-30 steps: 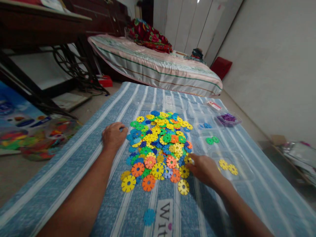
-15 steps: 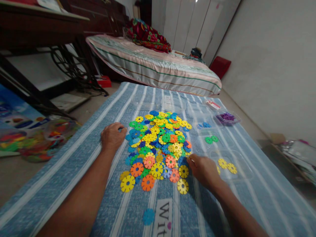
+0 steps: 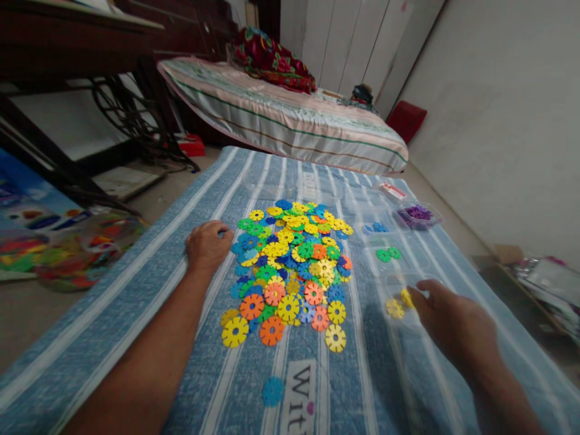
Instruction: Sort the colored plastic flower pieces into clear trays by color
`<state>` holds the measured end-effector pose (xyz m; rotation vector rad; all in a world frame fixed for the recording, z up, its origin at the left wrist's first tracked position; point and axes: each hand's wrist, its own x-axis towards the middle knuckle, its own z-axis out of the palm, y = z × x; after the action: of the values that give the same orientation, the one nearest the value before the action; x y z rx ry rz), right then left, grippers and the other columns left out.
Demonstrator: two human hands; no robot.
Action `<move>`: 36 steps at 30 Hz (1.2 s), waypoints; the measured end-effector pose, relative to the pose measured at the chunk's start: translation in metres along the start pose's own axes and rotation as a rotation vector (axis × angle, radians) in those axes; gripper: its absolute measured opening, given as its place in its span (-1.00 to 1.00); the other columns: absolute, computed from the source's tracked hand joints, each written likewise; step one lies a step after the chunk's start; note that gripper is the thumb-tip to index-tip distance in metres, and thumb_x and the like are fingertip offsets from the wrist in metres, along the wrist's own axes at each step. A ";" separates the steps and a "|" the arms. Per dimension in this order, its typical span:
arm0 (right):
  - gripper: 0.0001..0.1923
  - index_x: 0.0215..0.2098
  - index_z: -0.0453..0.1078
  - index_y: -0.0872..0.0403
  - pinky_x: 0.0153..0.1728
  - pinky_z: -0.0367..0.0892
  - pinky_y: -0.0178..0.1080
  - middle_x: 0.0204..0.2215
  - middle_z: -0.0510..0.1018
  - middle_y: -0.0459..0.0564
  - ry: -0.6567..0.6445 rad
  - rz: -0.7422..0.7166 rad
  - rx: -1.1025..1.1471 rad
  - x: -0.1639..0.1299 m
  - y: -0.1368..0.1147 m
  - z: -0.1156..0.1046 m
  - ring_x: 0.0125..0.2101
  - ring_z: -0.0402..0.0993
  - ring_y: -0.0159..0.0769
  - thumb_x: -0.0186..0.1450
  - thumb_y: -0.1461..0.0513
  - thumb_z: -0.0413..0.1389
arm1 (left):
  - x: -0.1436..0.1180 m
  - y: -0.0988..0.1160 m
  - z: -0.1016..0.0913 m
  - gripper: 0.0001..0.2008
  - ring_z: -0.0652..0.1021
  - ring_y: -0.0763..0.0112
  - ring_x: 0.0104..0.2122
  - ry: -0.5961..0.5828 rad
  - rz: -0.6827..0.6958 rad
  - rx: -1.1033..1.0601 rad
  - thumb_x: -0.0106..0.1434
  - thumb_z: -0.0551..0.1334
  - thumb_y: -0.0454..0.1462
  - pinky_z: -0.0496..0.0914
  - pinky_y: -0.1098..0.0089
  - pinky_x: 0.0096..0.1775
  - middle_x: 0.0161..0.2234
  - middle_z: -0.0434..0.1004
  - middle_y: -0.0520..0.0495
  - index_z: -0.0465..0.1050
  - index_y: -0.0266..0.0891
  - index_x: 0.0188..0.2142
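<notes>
Hand, right (image 3: 453, 320): one, shifted within the last half-second from the edge of my heap of discs (image 3: 306, 249) to the clear box (image 3: 399, 279), its fingertips meeting a yellow disc (image 3: 406, 298), though I cannot tell whether they pinch it or have let go. Hand, left (image 3: 206, 244): one, unmoved beside the heap, fingers curled, how tightly I cannot tell. Further yellow disc (image 3: 394, 309): lies in the box just beside the first, so I judge my work has passed from heap to box.
</notes>
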<state>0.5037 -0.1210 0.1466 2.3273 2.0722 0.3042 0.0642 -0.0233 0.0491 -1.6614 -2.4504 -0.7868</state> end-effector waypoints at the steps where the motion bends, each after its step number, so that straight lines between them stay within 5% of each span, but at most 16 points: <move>1: -0.68 -0.14 0.50 -0.03 -0.52 0.13 -0.27 -0.44 0.65 0.03 -0.024 -0.034 0.033 -0.003 -0.004 0.002 -0.46 0.56 -0.14 0.36 0.03 -0.01 | 0.000 0.000 0.000 -0.72 0.51 0.11 -0.01 -0.004 0.001 -0.002 0.20 0.08 -0.16 0.35 0.20 0.07 -0.03 0.57 -0.15 0.53 -0.19 -0.28; 7: -0.72 -0.16 0.48 -0.02 -0.47 0.18 -0.31 -0.45 0.65 0.00 -0.264 -0.303 0.159 -0.016 -0.062 0.009 -0.38 0.60 -0.18 0.40 0.08 -0.03 | 0.001 0.000 0.000 -0.73 0.52 0.12 0.01 0.000 0.010 -0.010 0.19 0.09 -0.17 0.34 0.22 0.08 -0.03 0.58 -0.13 0.53 -0.18 -0.29; 14: -0.67 -0.19 0.45 0.08 -0.40 0.29 -0.27 -0.32 0.64 0.18 -0.431 -0.360 0.080 -0.014 -0.097 0.014 -0.28 0.61 -0.07 0.38 0.01 0.02 | 0.000 -0.001 0.000 -0.73 0.51 0.09 0.02 0.010 -0.003 -0.019 0.18 0.10 -0.16 0.35 0.18 0.09 -0.02 0.57 -0.15 0.54 -0.19 -0.29; 21: -0.69 -0.20 0.43 0.07 -0.42 0.24 -0.29 -0.34 0.64 0.15 -0.409 -0.334 0.101 -0.017 -0.097 0.023 -0.30 0.60 -0.10 0.38 0.01 0.03 | 0.000 0.000 0.000 -0.73 0.52 0.13 0.01 0.015 -0.007 -0.013 0.18 0.10 -0.16 0.35 0.23 0.09 -0.01 0.57 -0.13 0.53 -0.19 -0.29; 28: -0.76 -0.30 0.45 0.04 -0.52 -0.03 -0.31 -0.42 0.63 0.04 -0.388 -0.370 0.203 -0.017 -0.089 0.025 -0.40 0.57 -0.24 0.41 0.14 -0.01 | 0.001 0.000 0.000 -0.72 0.53 0.16 0.00 0.000 0.006 0.004 0.19 0.09 -0.16 0.35 0.26 0.08 -0.03 0.59 -0.12 0.54 -0.19 -0.28; 36: -0.66 -0.45 0.40 0.02 -0.53 -0.07 -0.30 -0.63 0.49 -0.07 -0.167 -0.239 0.279 -0.003 -0.035 0.010 -0.61 0.38 -0.33 0.39 0.07 -0.03 | 0.001 0.000 -0.002 -0.72 0.53 0.15 -0.01 -0.013 0.011 0.013 0.19 0.09 -0.17 0.36 0.26 0.06 -0.04 0.59 -0.12 0.54 -0.20 -0.27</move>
<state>0.4708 -0.1185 0.1315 2.1111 2.4024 -0.1884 0.0638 -0.0231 0.0511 -1.6794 -2.4481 -0.7596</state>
